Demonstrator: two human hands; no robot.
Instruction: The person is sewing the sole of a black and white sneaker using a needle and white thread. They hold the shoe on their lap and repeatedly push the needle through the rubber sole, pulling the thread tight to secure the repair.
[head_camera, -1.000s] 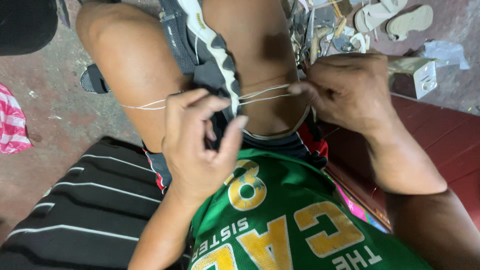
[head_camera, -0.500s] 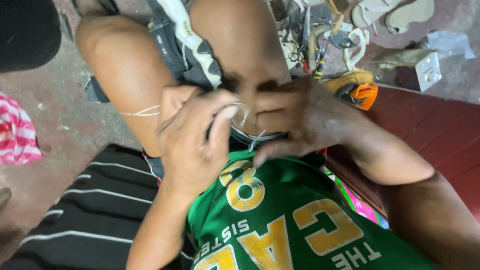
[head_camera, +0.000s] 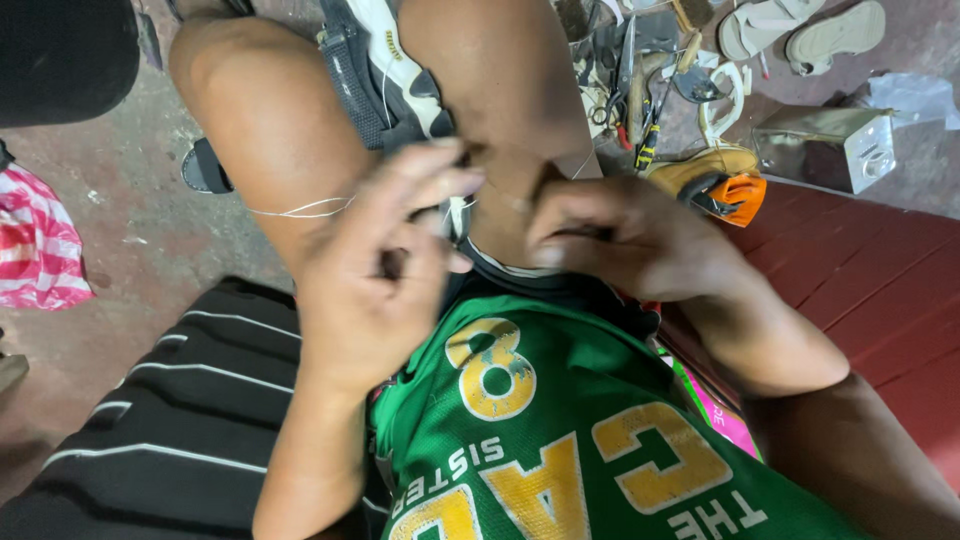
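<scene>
A grey, black and white sneaker (head_camera: 385, 70) is wedged between my bare knees. A thin white thread (head_camera: 300, 208) lies across my left thigh and runs to the shoe. My left hand (head_camera: 375, 270) is raised in front of the shoe, thumb and fingertips pinching the thread near its heel. My right hand (head_camera: 630, 240) sits close beside it against my right knee, fingers curled and pinched on the thread's other end. The spot where the thread enters the shoe is hidden behind my fingers. A green jersey with yellow print covers my chest below.
Hand tools (head_camera: 640, 90) and pale sandals (head_camera: 800, 25) lie on the concrete floor at the top right. A tan and orange shoe (head_camera: 720, 180) and a metallic box (head_camera: 825, 145) sit by a red board (head_camera: 880, 280). A black striped cloth (head_camera: 150, 400) lies at the lower left, a pink striped bag (head_camera: 40, 240) at the left edge.
My hands, spread apart with the thread taut a second ago, have come together at the shoe. The thread now hangs slack over my left thigh.
</scene>
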